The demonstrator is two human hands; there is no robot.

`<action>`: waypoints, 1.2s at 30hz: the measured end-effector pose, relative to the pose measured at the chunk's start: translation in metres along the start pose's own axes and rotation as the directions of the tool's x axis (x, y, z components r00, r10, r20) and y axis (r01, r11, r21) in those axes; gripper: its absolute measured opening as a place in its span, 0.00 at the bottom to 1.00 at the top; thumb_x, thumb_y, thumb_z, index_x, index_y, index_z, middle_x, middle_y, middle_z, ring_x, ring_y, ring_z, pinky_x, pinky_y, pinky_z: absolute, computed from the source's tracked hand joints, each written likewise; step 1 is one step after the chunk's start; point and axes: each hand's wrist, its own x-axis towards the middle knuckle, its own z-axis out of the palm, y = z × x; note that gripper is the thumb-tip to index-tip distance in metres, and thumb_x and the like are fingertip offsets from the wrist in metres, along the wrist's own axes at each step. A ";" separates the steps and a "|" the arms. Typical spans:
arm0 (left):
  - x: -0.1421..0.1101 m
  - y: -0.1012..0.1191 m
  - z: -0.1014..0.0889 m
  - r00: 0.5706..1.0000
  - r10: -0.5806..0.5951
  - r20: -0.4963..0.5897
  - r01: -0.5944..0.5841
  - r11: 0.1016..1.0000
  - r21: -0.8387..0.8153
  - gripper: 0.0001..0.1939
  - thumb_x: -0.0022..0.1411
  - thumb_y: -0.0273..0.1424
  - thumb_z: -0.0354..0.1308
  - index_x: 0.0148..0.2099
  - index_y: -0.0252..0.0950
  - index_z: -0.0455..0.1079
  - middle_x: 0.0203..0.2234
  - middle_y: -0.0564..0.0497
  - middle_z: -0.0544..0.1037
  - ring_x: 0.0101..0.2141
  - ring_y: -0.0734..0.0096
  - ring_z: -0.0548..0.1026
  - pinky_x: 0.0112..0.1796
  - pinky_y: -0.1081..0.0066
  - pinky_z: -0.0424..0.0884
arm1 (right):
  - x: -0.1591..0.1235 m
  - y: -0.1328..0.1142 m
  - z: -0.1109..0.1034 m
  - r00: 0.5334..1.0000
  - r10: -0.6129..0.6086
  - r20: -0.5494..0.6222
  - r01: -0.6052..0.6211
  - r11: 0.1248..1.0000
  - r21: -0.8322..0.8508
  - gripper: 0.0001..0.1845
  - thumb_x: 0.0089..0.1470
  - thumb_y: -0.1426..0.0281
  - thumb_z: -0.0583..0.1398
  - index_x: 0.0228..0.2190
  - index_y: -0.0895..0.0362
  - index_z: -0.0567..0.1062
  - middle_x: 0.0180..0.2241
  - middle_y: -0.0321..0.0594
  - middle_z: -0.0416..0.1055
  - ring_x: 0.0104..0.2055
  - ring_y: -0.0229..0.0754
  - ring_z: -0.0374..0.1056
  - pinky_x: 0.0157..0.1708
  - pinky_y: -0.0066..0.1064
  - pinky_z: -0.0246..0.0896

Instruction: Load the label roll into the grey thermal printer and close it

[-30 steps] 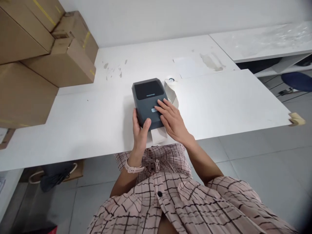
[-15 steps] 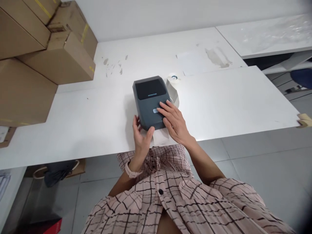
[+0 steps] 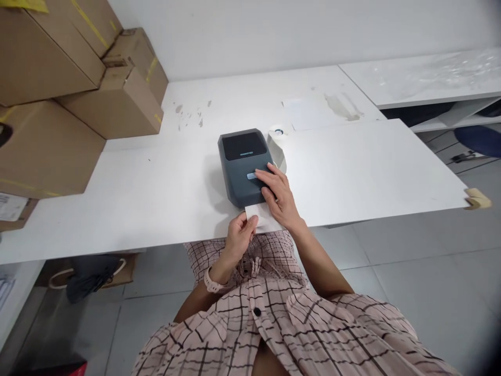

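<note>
A dark grey-blue label printer point(image 3: 239, 180) with a black glossy panel stands on the white table point(image 3: 168, 193). White label paper point(image 3: 253, 210) comes out at its near edge, over the table's front. My left hand point(image 3: 237, 237) pinches that paper between thumb and fingers, just below the printer. On the printer's right side lies my right hand point(image 3: 282, 201), fingers stretched out, a fingertip by the light-coloured button point(image 3: 251, 176). Behind the printer to the right is a roll of label paper point(image 3: 278, 132), its strip running down along the printer's side.
Stacked cardboard boxes point(image 3: 113, 104) with yellow tape fill the table's left end. A flat white sheet point(image 3: 307, 114) lies near the back. Clear plastic wrap point(image 3: 450, 73) covers part of the adjoining table. Foam padding point(image 3: 478, 199) caps the right front corner.
My left hand has left the printer's near left corner and moved to the right, taking hold of the label paper. My right hand stays on the printer. The view has shifted slightly.
</note>
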 end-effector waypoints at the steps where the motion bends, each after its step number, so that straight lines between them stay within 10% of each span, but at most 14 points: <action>1: 0.000 -0.005 -0.002 1.000 0.018 -0.013 -0.017 0.999 0.038 0.26 0.60 0.53 0.62 0.27 0.38 0.62 0.17 0.60 0.62 0.18 0.80 0.57 0.23 0.73 0.53 | -0.001 -0.001 0.002 0.999 -0.016 -0.037 0.016 1.000 -0.022 0.21 0.72 0.68 0.50 0.61 0.47 0.68 0.59 0.39 0.75 0.71 0.46 0.59 0.69 0.52 0.56; 7: -0.006 -0.019 -0.020 0.978 0.159 -0.137 -0.129 0.970 0.205 0.18 0.65 0.48 0.59 0.34 0.38 0.70 0.24 0.55 0.72 0.25 0.74 0.67 0.29 0.72 0.63 | 0.002 -0.014 0.009 0.998 -0.055 -0.031 0.044 0.955 -0.293 0.18 0.69 0.69 0.53 0.58 0.46 0.69 0.53 0.37 0.80 0.60 0.48 0.71 0.70 0.50 0.43; 13: 0.012 0.007 -0.024 0.797 0.453 -0.399 -0.355 0.886 0.297 0.26 0.67 0.47 0.59 0.61 0.41 0.66 0.59 0.41 0.73 0.57 0.59 0.73 0.52 0.61 0.73 | 0.020 -0.022 0.004 0.999 -0.016 0.045 0.029 0.952 -0.306 0.09 0.69 0.63 0.56 0.46 0.49 0.74 0.41 0.37 0.81 0.50 0.49 0.73 0.66 0.51 0.46; 19: 0.022 0.016 -0.018 0.886 0.376 -0.272 -0.333 0.923 0.192 0.37 0.69 0.50 0.57 0.74 0.46 0.54 0.72 0.41 0.58 0.70 0.51 0.60 0.66 0.53 0.64 | 0.003 -0.018 -0.004 0.986 0.133 -0.097 -0.136 0.991 -0.022 0.21 0.69 0.60 0.56 0.60 0.50 0.67 0.63 0.50 0.69 0.66 0.53 0.64 0.63 0.53 0.61; 24: 0.025 0.023 -0.022 0.858 0.452 -0.244 -0.425 0.892 0.156 0.35 0.71 0.49 0.54 0.75 0.48 0.53 0.74 0.45 0.57 0.72 0.53 0.56 0.69 0.52 0.59 | -0.004 -0.009 -0.008 0.933 0.330 -0.143 -0.305 0.937 0.173 0.31 0.70 0.53 0.52 0.69 0.47 0.57 0.71 0.52 0.57 0.72 0.56 0.58 0.65 0.58 0.61; 32: 0.090 0.088 -0.045 0.762 0.611 -0.214 -0.595 0.791 0.142 0.34 0.70 0.47 0.55 0.73 0.46 0.54 0.72 0.44 0.61 0.72 0.56 0.56 0.70 0.52 0.55 | 0.096 0.032 -0.022 0.986 0.143 -0.084 -0.131 0.982 0.136 0.35 0.72 0.48 0.40 0.73 0.42 0.41 0.73 0.49 0.53 0.71 0.53 0.60 0.64 0.51 0.64; 36: 0.127 0.076 -0.054 0.865 0.445 -0.232 -0.392 0.888 0.241 0.40 0.62 0.39 0.65 0.72 0.44 0.56 0.72 0.40 0.61 0.72 0.48 0.56 0.69 0.47 0.55 | 0.145 0.055 -0.010 0.993 0.100 -0.060 -0.090 0.983 0.158 0.40 0.70 0.46 0.45 0.74 0.45 0.37 0.74 0.52 0.50 0.70 0.53 0.61 0.64 0.50 0.62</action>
